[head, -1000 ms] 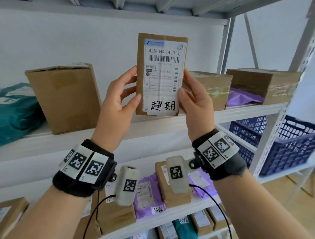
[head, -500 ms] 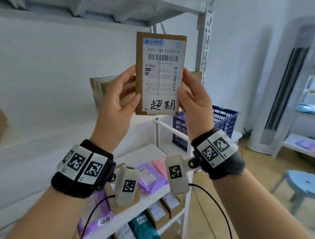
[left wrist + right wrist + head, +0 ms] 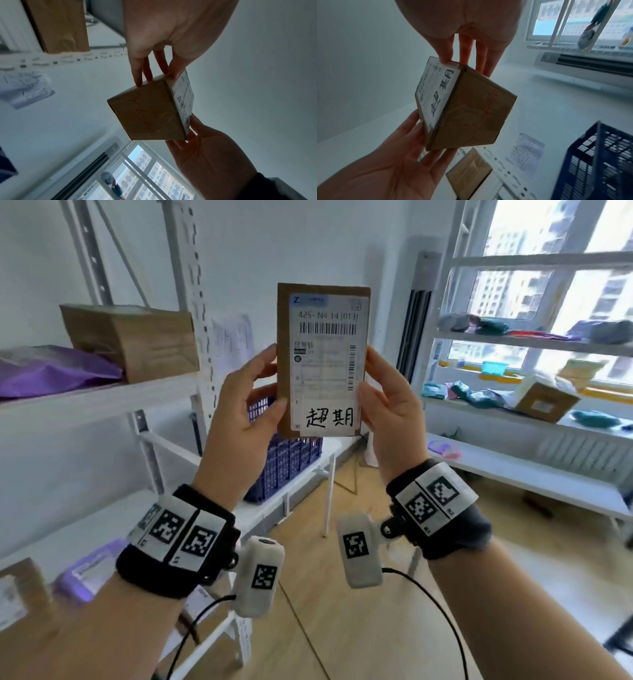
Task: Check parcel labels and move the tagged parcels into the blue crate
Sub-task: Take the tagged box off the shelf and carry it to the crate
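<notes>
**Tagged parcel in hand, crate just beyond**

The left hand [image 3: 239, 402] and the right hand [image 3: 387, 412] hold a small cardboard parcel [image 3: 322, 361] upright between them at chest height, each with its thumb on the labelled front and its fingers curled round behind a side edge. The wrist views confirm the fingers [image 3: 137, 75] pressing on the back and side of the box.

The printed shipping label [image 3: 325, 350] faces the person. It carries a blue strip with a "Z" at the top, the code "425- N4 14 (013)" and a barcode; the smaller print is too blurred to read. Stuck over its lower end is a white tag [image 3: 329, 419] handwritten in black with "超期". Red handwriting runs across the plain bottom of the box, not clearly legible.

The label check looks finished, and this parcel counts as tagged, so carrying it to the crate is the step in hand. The blue crate [image 3: 291, 453] stands on a low white shelf [image 3: 308, 470], below and behind the parcel. The next move calls for lowering the parcel forward over the crate's rim and releasing it inside.

To the left stands a shelf [image 3: 102, 398] with a brown box [image 3: 137, 344] and a purple bag [image 3: 51, 371].
</notes>
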`<state>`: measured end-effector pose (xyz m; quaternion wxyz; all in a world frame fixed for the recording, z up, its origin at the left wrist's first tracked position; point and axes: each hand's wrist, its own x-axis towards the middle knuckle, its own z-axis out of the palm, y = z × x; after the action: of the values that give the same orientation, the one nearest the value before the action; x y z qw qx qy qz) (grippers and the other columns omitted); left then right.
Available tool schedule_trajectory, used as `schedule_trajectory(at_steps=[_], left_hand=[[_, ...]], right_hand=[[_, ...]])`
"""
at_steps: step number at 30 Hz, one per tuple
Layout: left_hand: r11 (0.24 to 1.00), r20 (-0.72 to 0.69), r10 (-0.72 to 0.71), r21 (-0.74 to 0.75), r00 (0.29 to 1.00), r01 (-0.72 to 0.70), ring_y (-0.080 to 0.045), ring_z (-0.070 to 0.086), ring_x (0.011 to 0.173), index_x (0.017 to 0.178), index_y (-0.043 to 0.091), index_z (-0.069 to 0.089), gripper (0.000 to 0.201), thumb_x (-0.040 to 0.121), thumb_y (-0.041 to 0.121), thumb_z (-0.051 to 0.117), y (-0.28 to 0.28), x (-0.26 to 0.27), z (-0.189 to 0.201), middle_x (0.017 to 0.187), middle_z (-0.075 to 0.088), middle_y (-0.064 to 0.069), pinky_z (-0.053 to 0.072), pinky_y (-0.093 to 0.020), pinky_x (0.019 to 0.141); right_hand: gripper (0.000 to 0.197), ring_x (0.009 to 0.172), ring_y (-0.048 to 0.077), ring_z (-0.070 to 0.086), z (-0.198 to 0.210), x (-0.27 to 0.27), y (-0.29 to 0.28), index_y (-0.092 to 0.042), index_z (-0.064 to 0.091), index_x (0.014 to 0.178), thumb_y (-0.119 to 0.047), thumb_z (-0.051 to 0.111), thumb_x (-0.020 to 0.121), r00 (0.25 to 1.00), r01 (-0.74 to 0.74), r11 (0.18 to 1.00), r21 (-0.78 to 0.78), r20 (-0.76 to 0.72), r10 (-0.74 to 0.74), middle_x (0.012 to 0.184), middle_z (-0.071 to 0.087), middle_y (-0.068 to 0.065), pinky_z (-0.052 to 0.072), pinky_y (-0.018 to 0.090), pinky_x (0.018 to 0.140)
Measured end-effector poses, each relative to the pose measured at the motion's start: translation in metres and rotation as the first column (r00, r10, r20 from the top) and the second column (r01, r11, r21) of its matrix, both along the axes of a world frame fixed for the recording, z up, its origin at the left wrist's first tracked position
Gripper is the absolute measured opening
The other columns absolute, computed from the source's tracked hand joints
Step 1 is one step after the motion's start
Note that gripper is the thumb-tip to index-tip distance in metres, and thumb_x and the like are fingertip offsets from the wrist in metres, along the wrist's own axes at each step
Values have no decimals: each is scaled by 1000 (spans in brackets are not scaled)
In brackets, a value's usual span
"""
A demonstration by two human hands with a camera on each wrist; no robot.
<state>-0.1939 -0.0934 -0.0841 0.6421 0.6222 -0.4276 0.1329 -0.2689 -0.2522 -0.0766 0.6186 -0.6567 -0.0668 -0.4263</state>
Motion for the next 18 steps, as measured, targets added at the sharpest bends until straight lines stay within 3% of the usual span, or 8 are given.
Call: schedule_trajectory(at_steps=[3,8,12,14,18], left_hand=[[999,-11,-39,13,999,40,-20,52,123,144,21,39,53,97,0,48,-35,-1,-5,137,47,-7,54,-39,93],[994,-29,-91,51,995,93,-18,51,125,144,25,40,53,97,2,49,-77,10,-12,136,47,-6,55,-41,91],[992,-47,-98,78,994,101,-15,51,124,142,28,40,52,97,4,49,-104,29,-21,135,49,-3,53,-42,95],[991,-55,-113,72,992,117,-14,51,123,140,29,40,52,97,3,49,-116,43,-24,134,49,-2,54,-38,94],[993,-40,-114,38,993,116,-11,53,121,140,30,40,53,96,0,49,-140,85,-23,134,48,-3,55,-19,82]], right_hand=[[47,116,21,61,-7,-6,-34,-10,41,143,-2,43,97,999,49,999,20,-15,-48,140,53,6,55,45,88],[48,117,20,60,-20,-3,-73,-11,39,143,-5,44,96,996,90,995,40,-21,-89,140,52,8,56,42,87],[47,114,17,61,-30,13,-98,-13,40,143,-2,42,98,992,122,991,60,-48,-120,139,53,7,58,37,83],[47,112,16,63,-32,28,-109,-14,41,142,-2,42,98,991,124,991,54,-47,-122,138,54,7,58,34,81],[46,110,15,63,-31,72,-132,-14,41,142,-2,42,98,992,121,992,33,-24,-121,137,55,7,57,33,82]])
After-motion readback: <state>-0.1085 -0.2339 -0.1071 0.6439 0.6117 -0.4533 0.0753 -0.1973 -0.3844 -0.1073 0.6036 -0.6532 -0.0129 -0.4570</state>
